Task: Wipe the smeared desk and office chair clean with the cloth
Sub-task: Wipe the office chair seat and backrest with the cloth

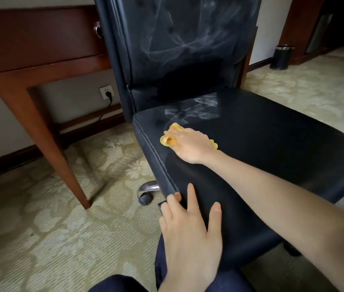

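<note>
Currently the right hand (pixel 188 144), arm stretched forward, grips a bunched yellow cloth (pixel 167 141) lying crosswise near the chair seat's (pixel 272 144) back-left corner. The left hand (pixel 190 234) lies flat, fingers spread, on the front-left edge.

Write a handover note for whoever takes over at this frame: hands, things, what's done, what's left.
Right hand: grips the bunched yellow cloth, pressed on the chair's seat near its stitched edge.
Left hand: flat, fingers spread, resting on the seat's front corner.
Done: the front of the seat shows no smears.
Left: white smears at the back of the seat, just beyond the cloth; swirled smears across the backrest. The top of the desk is out of view, so its state cannot be told.
</note>
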